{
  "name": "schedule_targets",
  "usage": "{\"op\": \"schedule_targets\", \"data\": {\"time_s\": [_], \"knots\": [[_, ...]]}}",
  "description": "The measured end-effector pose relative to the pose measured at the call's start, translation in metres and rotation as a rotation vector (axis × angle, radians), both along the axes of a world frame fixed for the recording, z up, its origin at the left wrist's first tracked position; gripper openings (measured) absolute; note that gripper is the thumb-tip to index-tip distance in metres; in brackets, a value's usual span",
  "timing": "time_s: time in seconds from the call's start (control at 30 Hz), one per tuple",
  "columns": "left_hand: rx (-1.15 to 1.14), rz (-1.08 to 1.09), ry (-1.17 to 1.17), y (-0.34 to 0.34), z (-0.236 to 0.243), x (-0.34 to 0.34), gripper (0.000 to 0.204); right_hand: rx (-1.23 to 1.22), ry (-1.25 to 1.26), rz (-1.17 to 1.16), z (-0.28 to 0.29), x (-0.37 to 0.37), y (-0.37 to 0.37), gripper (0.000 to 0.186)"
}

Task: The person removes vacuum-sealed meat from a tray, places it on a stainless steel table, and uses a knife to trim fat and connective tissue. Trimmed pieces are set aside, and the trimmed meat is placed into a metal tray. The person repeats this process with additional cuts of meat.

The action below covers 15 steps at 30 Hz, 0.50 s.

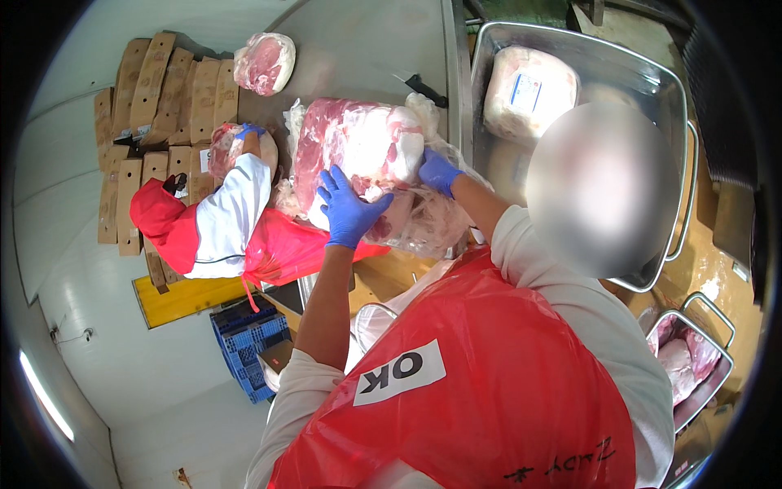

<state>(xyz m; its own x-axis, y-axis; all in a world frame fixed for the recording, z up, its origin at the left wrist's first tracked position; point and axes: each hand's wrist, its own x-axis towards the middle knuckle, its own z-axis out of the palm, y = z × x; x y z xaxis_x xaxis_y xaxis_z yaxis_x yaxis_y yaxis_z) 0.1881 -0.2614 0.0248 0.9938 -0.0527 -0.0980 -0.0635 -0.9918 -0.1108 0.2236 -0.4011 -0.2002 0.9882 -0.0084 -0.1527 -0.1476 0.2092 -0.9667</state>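
A large slab of raw meat (326,138), pink with white fat, lies on the steel table in front of me. Crumpled clear plastic wrap (436,220) spreads under it and along its near and right sides. My left hand (352,210), in a blue glove, rests on the meat's near edge with its fingers spread. At the right end my right hand (440,172), also blue-gloved, has its fingers closed at the plastic beside the meat; the fingertips are partly hidden. A black-handled knife (427,90) lies beyond the slab, apart from both hands.
A co-worker in a red cap (161,213) handles a round meat cut (224,151) at the left; another cut (265,63) lies farther back. On the right stands a steel tub (578,42) with wrapped meat (509,90). Cardboard boxes (151,85) are stacked left.
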Motion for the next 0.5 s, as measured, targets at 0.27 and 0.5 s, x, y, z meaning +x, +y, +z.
{"op": "schedule_targets", "data": {"time_s": [0.27,0.5], "knots": [[-0.052,0.028,0.008,0.011,0.007,0.012,0.138,-0.474,0.040,0.315,0.014,-0.006,0.001,0.032],[-0.057,0.015,-0.001,0.015,0.011,0.029,0.134,-0.393,0.054,0.245,0.049,-0.030,-0.006,0.033]]}}
